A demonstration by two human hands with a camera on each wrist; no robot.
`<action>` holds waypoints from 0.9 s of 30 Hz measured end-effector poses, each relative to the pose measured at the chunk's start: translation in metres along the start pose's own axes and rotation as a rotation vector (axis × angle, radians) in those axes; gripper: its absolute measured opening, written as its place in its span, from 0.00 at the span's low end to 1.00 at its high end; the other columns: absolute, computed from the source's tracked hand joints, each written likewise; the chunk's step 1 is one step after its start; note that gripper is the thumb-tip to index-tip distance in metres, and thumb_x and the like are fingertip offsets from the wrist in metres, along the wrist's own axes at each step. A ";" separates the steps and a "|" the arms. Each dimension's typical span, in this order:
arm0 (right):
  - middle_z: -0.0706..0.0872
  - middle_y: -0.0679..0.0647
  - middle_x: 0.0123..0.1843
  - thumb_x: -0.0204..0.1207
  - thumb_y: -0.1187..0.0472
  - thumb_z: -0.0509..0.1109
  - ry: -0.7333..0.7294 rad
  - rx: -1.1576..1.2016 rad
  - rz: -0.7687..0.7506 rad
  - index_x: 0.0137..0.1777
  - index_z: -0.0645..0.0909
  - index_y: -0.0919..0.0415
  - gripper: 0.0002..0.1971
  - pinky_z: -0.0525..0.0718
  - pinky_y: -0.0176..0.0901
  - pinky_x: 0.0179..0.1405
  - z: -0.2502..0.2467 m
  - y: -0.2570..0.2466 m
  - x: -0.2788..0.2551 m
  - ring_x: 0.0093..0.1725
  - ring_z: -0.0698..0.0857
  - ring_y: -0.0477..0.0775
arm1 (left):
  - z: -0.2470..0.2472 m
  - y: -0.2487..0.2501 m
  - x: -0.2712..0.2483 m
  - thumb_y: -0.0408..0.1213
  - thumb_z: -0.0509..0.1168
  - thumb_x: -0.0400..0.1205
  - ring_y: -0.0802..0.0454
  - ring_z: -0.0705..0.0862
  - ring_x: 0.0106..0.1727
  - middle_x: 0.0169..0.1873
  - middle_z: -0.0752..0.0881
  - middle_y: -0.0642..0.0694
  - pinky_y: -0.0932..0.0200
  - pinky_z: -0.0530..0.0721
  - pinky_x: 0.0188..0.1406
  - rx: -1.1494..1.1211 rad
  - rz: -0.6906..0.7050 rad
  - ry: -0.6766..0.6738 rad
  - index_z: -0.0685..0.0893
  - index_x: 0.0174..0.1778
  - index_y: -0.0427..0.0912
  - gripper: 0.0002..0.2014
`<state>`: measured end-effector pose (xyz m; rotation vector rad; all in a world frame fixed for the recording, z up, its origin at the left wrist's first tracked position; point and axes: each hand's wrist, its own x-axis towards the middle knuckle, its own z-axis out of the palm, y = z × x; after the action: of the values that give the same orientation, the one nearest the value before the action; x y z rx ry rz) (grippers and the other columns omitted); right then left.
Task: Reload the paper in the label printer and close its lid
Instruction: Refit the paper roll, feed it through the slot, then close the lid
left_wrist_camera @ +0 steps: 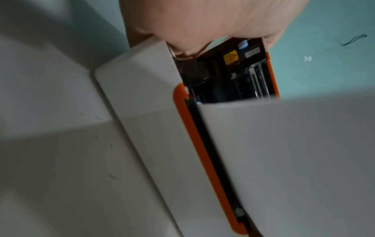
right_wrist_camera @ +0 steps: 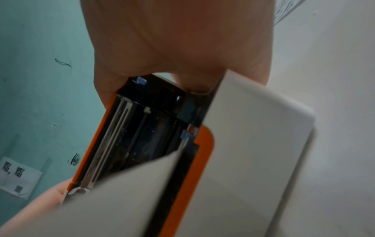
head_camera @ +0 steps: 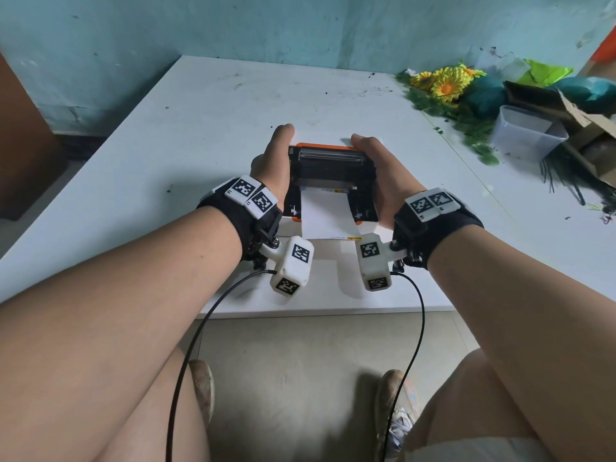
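A white label printer (head_camera: 333,225) with orange trim sits near the table's front edge. Its lid (head_camera: 330,165) stands raised, black underside toward me. A white paper strip (head_camera: 325,216) runs out of the open bay toward me. My left hand (head_camera: 271,161) grips the lid's left side, thumb along its edge. My right hand (head_camera: 378,165) grips the right side likewise. In the left wrist view the left hand (left_wrist_camera: 192,24) clasps the lid (left_wrist_camera: 233,72) above the paper (left_wrist_camera: 284,152). In the right wrist view the right hand (right_wrist_camera: 172,40) holds the lid (right_wrist_camera: 142,128); the paper (right_wrist_camera: 121,200) curves in front.
The white table (head_camera: 200,128) carries artificial sunflowers (head_camera: 443,81), a clear plastic tub (head_camera: 526,135) and a torn cardboard box (head_camera: 586,128) at the far right. A teal wall stands behind. The table's front edge is just below my wrists.
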<state>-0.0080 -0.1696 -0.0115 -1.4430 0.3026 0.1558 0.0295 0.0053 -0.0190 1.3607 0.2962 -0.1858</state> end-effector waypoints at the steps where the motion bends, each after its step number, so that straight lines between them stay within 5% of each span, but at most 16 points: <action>1: 0.93 0.57 0.54 0.81 0.37 0.73 0.001 0.002 -0.003 0.54 0.91 0.48 0.16 0.85 0.56 0.67 0.000 0.000 0.000 0.55 0.88 0.60 | 0.000 0.000 0.001 0.67 0.67 0.76 0.38 0.94 0.54 0.58 0.92 0.41 0.48 0.91 0.48 0.000 -0.003 -0.001 0.85 0.53 0.49 0.25; 4: 0.93 0.57 0.53 0.81 0.37 0.74 0.002 0.006 0.000 0.54 0.90 0.49 0.16 0.84 0.55 0.64 0.000 -0.001 0.000 0.53 0.87 0.60 | -0.001 0.000 0.004 0.69 0.67 0.72 0.37 0.94 0.54 0.57 0.93 0.40 0.46 0.91 0.52 0.027 -0.016 -0.022 0.86 0.55 0.49 0.28; 8: 0.93 0.58 0.56 0.81 0.39 0.75 -0.003 0.019 -0.002 0.54 0.89 0.51 0.16 0.81 0.67 0.79 -0.002 -0.002 -0.001 0.57 0.89 0.62 | -0.011 -0.004 0.019 0.74 0.71 0.61 0.36 0.94 0.56 0.59 0.94 0.40 0.35 0.89 0.63 0.081 -0.035 -0.101 0.87 0.67 0.51 0.43; 10: 0.93 0.59 0.57 0.81 0.41 0.75 -0.001 0.035 -0.004 0.54 0.89 0.52 0.15 0.78 0.71 0.82 -0.003 -0.002 -0.002 0.59 0.89 0.64 | -0.016 0.001 0.016 0.70 0.74 0.65 0.36 0.95 0.54 0.58 0.94 0.39 0.36 0.90 0.61 0.084 -0.053 -0.180 0.88 0.68 0.48 0.40; 13: 0.91 0.59 0.56 0.82 0.44 0.75 -0.007 0.062 -0.008 0.52 0.88 0.53 0.13 0.80 0.70 0.79 -0.004 -0.004 -0.003 0.57 0.88 0.64 | -0.025 0.008 0.013 0.60 0.71 0.79 0.42 0.94 0.42 0.43 0.93 0.44 0.49 0.92 0.47 0.086 -0.039 -0.255 0.86 0.58 0.47 0.22; 16: 0.91 0.59 0.54 0.83 0.46 0.75 -0.027 0.076 -0.009 0.50 0.89 0.53 0.11 0.86 0.65 0.72 -0.005 -0.005 -0.005 0.53 0.89 0.63 | -0.029 0.011 0.011 0.56 0.70 0.82 0.41 0.90 0.43 0.43 0.86 0.45 0.52 0.90 0.40 0.096 -0.045 -0.279 0.82 0.52 0.50 0.14; 22: 0.90 0.59 0.57 0.82 0.45 0.75 -0.025 0.074 -0.011 0.50 0.91 0.51 0.11 0.77 0.73 0.82 -0.005 -0.004 -0.005 0.57 0.88 0.64 | -0.025 0.013 0.005 0.58 0.66 0.83 0.44 0.89 0.38 0.32 0.88 0.47 0.54 0.88 0.44 0.155 -0.040 -0.287 0.82 0.47 0.49 0.15; 27: 0.90 0.59 0.57 0.81 0.44 0.76 -0.038 0.078 -0.001 0.54 0.88 0.53 0.13 0.77 0.72 0.80 -0.006 -0.003 -0.006 0.57 0.87 0.63 | -0.017 0.007 0.004 0.65 0.71 0.66 0.38 0.90 0.47 0.44 0.89 0.41 0.36 0.87 0.62 0.159 -0.012 -0.218 0.85 0.52 0.45 0.29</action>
<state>-0.0135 -0.1757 -0.0070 -1.3609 0.2740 0.1691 0.0341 0.0236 -0.0165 1.4817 0.1085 -0.3717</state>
